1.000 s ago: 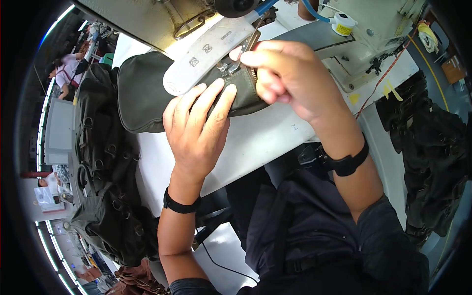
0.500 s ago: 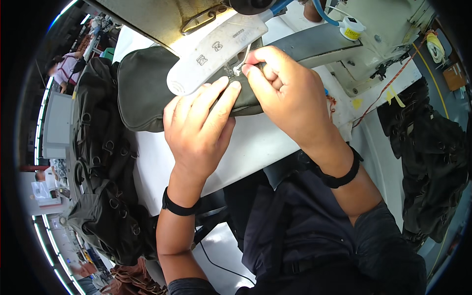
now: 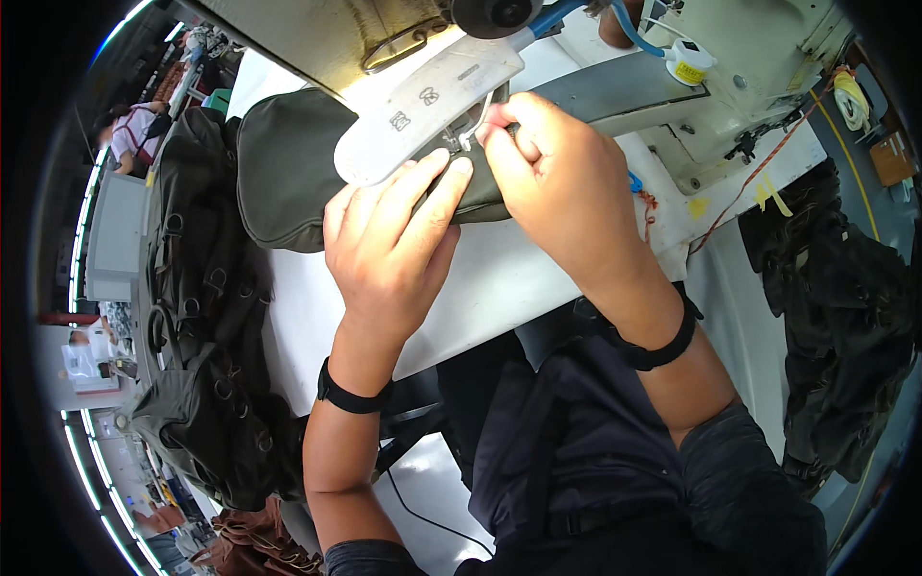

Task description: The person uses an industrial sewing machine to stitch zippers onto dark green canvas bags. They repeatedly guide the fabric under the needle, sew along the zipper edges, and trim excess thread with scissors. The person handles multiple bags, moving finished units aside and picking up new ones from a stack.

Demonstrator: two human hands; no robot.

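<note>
A dark olive fabric bag piece [image 3: 288, 173] lies on the white sewing table under the sewing machine's needle area. My left hand [image 3: 389, 240] rests on it with the fingers stretched out, fingertips close to the presser foot [image 3: 449, 142]. Just right of the foot, my right hand [image 3: 562, 178] is closed in a pinch of thumb and forefinger. A thin white curved piece [image 3: 477, 122] runs beside those fingertips. Whatever sits inside the pinch is hidden. A long whitish cover [image 3: 423, 106] with a blue hose partly hides the fabric above my left hand.
The machine arm [image 3: 615, 91] stretches across the top right. Dark bags with metal rings [image 3: 197, 307] are heaped at the left; more dark bags [image 3: 840, 317] hang at the right. The white tabletop [image 3: 480, 288] ends near my waist. A person [image 3: 134, 130] is far off at upper left.
Both hands keep nearly the same pose at the presser foot. The whole view has shifted slightly; no clear movement of the fabric against the machine shows.
</note>
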